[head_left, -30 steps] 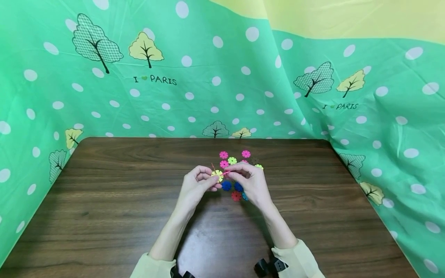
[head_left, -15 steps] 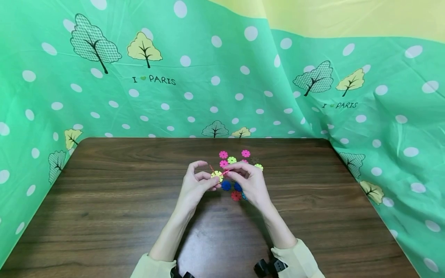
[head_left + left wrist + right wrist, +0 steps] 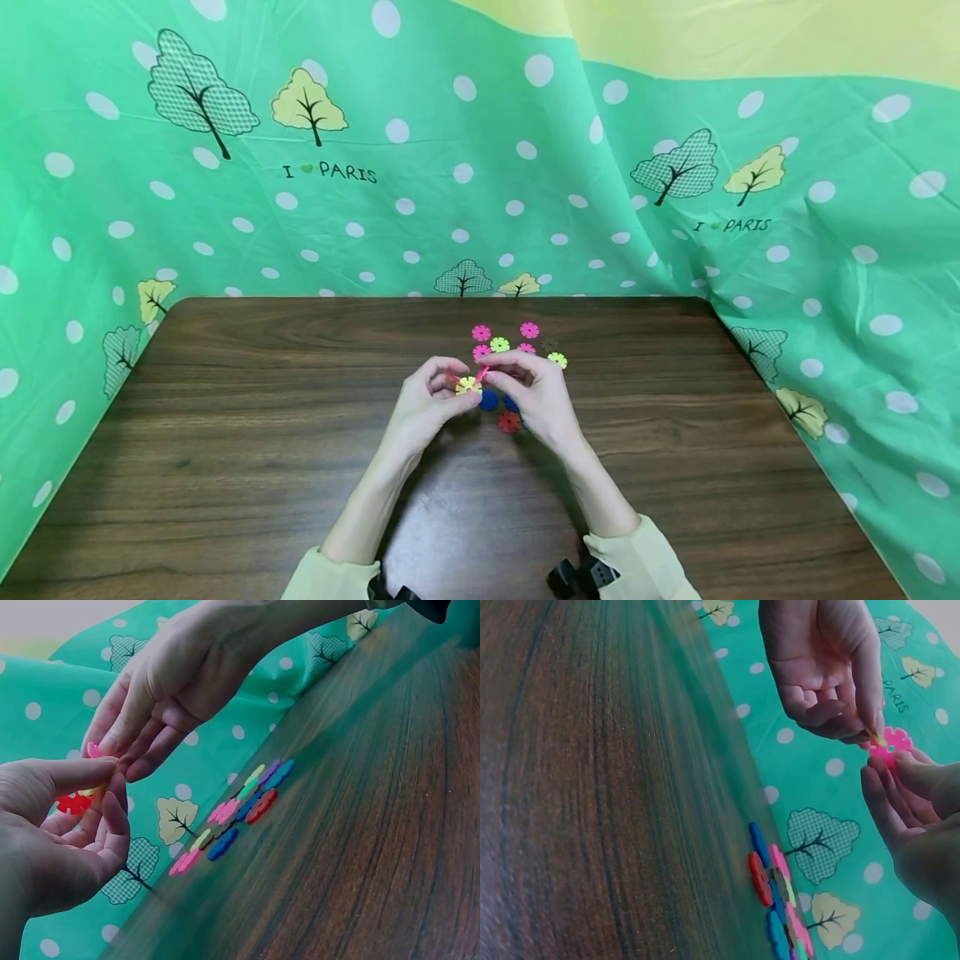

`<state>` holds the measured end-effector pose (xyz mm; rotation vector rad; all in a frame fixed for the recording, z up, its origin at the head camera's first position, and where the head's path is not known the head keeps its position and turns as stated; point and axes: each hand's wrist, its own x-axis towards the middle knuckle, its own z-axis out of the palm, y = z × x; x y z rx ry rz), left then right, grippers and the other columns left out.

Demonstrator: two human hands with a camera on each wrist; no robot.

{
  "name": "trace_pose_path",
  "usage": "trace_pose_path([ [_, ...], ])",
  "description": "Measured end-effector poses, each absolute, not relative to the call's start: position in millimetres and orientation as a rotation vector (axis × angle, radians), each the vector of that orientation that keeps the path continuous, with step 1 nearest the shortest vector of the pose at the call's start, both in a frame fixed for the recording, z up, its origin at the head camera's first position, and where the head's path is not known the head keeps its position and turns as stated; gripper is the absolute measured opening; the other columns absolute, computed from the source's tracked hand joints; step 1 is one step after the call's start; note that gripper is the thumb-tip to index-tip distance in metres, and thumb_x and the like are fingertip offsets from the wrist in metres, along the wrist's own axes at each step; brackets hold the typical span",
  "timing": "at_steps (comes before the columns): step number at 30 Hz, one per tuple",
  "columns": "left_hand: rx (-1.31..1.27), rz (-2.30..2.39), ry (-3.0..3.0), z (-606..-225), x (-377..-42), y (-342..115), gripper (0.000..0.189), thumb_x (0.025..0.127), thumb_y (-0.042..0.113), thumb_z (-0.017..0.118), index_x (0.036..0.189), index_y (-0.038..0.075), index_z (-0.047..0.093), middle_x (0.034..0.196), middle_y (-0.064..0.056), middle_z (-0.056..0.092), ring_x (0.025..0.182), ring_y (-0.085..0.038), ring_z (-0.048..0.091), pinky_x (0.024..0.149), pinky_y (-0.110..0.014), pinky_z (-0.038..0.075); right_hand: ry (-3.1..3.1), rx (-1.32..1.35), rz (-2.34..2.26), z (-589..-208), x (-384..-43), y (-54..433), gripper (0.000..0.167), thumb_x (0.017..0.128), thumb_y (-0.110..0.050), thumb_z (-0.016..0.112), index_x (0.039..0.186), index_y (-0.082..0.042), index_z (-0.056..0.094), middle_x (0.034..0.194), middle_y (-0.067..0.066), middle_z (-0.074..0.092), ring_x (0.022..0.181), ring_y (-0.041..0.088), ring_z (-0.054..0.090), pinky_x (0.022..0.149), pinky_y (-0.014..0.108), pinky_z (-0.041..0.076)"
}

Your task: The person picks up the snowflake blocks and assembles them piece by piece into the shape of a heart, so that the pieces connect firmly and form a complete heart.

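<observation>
Far on the left, a green cloth [image 3: 52, 350] with white dots and trees hangs beside the brown wooden bench [image 3: 262, 433]. Next comes a pale sleeve [image 3: 326, 577], and out of it reaches the left hand [image 3: 430, 402]. A red flower disc [image 3: 73, 803] is by its fingers – the left wrist view shows it best. Right beside the red one is a yellow flower disc [image 3: 468, 384], up in the air over the bench, and the left hand pinches it with thumb and fingers. On its right side is a pink flower disc [image 3: 891, 746] that touches the yellow one, but I cannot tell how deep they fit together. More little discs lie on the bench around there: a small pink disc [image 3: 482, 332], a dark blue disc [image 3: 488, 401], a lime disc [image 3: 499, 344], a small red disc [image 3: 509, 422] and one more pink disc [image 3: 529, 330]. Then comes the right hand [image 3: 540, 396], with its thumb and fingers pinching the pink flower disc, and it covers part of the pile. Past it lie a dark disc [image 3: 550, 344] – hard to see on the brown wood – and one more lime disc [image 3: 557, 360]. Last are a black gadget [image 3: 573, 577] at the right wrist and the other pale sleeve [image 3: 641, 562].
</observation>
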<state>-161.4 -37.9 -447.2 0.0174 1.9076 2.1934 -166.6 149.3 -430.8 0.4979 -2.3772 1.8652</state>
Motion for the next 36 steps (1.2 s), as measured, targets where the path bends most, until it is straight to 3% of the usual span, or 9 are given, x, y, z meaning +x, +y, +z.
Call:
trace_pose_path([
  [6, 0.011, 2.188, 1.929, -448, -161, -37, 0.031, 0.083, 0.003, 0.082, 0.106, 0.006, 0.061, 0.088, 0.001, 0.064, 0.069, -0.012, 0.062, 0.073, -0.028, 0.052, -2.376, 0.526, 1.861, -430, -165, 148, 0.025, 0.095, -0.004, 0.07, 0.12, -0.001, 0.073, 0.118, 0.017, 0.076, 0.098, 0.008, 0.073, 0.087, 0.022, 0.06],
  [12, 0.03, 2.23, 1.865, -448, -162, -36, 0.023, 0.088, 0.0, 0.075, 0.108, 0.001, 0.063, 0.088, -0.002, 0.068, 0.077, -0.015, 0.068, 0.078, -0.029, 0.059, -2.446, 0.519, 1.805, -428, -165, 147, 0.029, 0.098, -0.006, 0.067, 0.126, -0.009, 0.073, 0.126, 0.012, 0.074, 0.106, 0.007, 0.071, 0.09, 0.021, 0.059],
  [16, 0.037, 2.257, 1.826, -447, -162, -36, 0.02, 0.091, -0.002, 0.071, 0.109, -0.001, 0.063, 0.087, -0.003, 0.07, 0.077, -0.014, 0.069, 0.077, -0.026, 0.06, -2.468, 0.501, 1.787, -429, -166, 148, 0.031, 0.1, -0.007, 0.065, 0.13, -0.012, 0.072, 0.129, 0.013, 0.073, 0.102, 0.011, 0.072, 0.088, 0.02, 0.059],
  [26, 0.029, 2.284, 1.801, -445, -162, -39, 0.021, 0.092, -0.001, 0.072, 0.11, 0.0, 0.062, 0.09, -0.003, 0.068, 0.082, -0.021, 0.07, 0.083, -0.036, 0.062, -2.385, 0.477, 1.87, -428, -167, 157, 0.03, 0.1, -0.004, 0.064, 0.13, 0.0, 0.068, 0.118, 0.02, 0.075, 0.1, 0.038, 0.075, 0.088, 0.025, 0.061],
  [31, 0.041, 2.313, 1.791, -444, -162, -40, 0.022, 0.092, -0.001, 0.072, 0.112, 0.0, 0.062, 0.093, -0.004, 0.068, 0.081, -0.019, 0.069, 0.079, -0.029, 0.061, -2.371, 0.423, 1.83, -426, -171, 172, 0.027, 0.1, -0.003, 0.064, 0.126, -0.001, 0.07, 0.106, 0.025, 0.075, 0.092, 0.021, 0.077, 0.085, 0.023, 0.061],
  [36, 0.052, 2.322, 1.804, -443, -161, -41, 0.023, 0.091, -0.001, 0.072, 0.112, -0.001, 0.063, 0.091, -0.004, 0.068, 0.082, -0.022, 0.069, 0.08, -0.031, 0.061, -2.393, 0.402, 1.725, -428, -179, 191, 0.026, 0.099, -0.001, 0.065, 0.123, -0.004, 0.073, 0.115, 0.022, 0.075, 0.091, 0.009, 0.074, 0.081, 0.021, 0.061],
])
